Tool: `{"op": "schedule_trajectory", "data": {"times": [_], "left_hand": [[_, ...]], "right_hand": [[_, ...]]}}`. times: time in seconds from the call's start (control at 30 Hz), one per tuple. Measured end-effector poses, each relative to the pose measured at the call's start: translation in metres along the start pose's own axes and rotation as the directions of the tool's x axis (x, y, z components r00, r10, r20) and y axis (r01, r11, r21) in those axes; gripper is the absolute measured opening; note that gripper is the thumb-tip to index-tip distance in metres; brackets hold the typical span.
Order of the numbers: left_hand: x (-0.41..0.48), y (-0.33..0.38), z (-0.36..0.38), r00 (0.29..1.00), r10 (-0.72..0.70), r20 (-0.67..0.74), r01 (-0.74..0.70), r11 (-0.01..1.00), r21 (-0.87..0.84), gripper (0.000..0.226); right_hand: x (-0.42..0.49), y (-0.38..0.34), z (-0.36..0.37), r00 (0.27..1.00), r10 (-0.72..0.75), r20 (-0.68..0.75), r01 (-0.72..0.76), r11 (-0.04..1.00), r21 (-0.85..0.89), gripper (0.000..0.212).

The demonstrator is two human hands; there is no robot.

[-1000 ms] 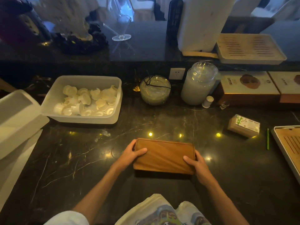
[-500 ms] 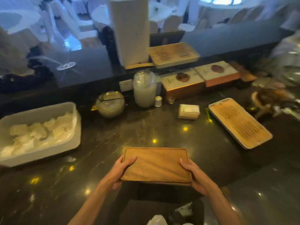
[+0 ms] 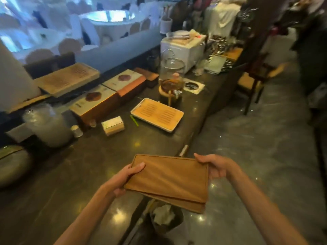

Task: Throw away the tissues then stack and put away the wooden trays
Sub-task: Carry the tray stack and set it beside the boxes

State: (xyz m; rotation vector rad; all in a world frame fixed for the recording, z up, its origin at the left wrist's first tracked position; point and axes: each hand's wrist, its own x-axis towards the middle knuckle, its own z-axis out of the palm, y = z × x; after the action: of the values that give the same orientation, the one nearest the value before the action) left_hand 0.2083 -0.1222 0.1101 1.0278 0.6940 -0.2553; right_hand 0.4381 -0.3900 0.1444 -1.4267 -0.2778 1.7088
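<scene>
I hold a stack of brown wooden trays (image 3: 169, 179) in the air over the front edge of the dark marble counter (image 3: 74, 174). My left hand (image 3: 122, 179) grips the stack's left end with the thumb on top. My right hand (image 3: 214, 165) grips its far right corner. At least two trays show at the stack's near edge. Below the stack, on the floor, a dark bin (image 3: 166, 218) holds crumpled white tissues (image 3: 162, 214).
A slatted tea tray (image 3: 157, 114) lies further along the counter, with a small tissue box (image 3: 113, 125), a green pen (image 3: 134, 120), a glass jar (image 3: 47, 124), gift boxes (image 3: 99, 101) and a glass teapot (image 3: 171, 80). Grey floor (image 3: 256, 147) and a chair (image 3: 251, 82) lie to the right.
Both hands lifted the tray stack off the counter and carried it right, past the counter's edge. My view swung right; the white tub of cups left the frame and the bin came into view.
</scene>
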Motion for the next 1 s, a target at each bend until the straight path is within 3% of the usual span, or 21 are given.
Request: {"op": "schedule_trajectory", "data": {"times": [0.13,0.33,0.47,0.63,0.8,0.93,1.0], "left_hand": [[0.050,0.012,0.066,1.000,-0.017,0.016,0.017,1.000,0.026,0.057],[0.124,-0.002,0.179,0.997,-0.051,-0.053,0.046,0.995,-0.092,0.060],[0.168,0.002,0.241,0.989,-0.057,-0.135,0.028,0.978,-0.208,0.070],[0.227,0.049,0.275,0.986,-0.017,-0.167,-0.017,0.980,-0.199,0.083],[0.298,0.123,0.300,0.973,0.073,-0.221,-0.120,0.971,-0.208,0.092],[0.350,0.177,0.318,0.945,0.197,-0.262,-0.246,0.954,-0.168,0.066],[0.377,0.201,0.327,0.930,0.206,-0.306,-0.267,0.948,-0.174,0.063]], "right_hand": [[-0.029,0.022,-0.067,0.999,0.007,-0.042,-0.005,0.999,0.051,0.061],[-0.069,0.047,-0.179,0.939,-0.003,-0.343,0.096,0.962,0.255,0.063],[-0.084,0.041,-0.239,0.848,-0.105,-0.520,0.214,0.964,0.155,0.049],[-0.083,-0.006,-0.310,0.839,-0.207,-0.503,0.284,0.955,0.081,0.036],[-0.061,-0.073,-0.387,0.805,-0.317,-0.501,0.436,0.889,0.139,0.036],[-0.040,-0.131,-0.440,0.788,-0.320,-0.525,0.438,0.892,0.113,0.042],[-0.030,-0.158,-0.468,0.802,-0.329,-0.498,0.420,0.904,0.079,0.043]]}}
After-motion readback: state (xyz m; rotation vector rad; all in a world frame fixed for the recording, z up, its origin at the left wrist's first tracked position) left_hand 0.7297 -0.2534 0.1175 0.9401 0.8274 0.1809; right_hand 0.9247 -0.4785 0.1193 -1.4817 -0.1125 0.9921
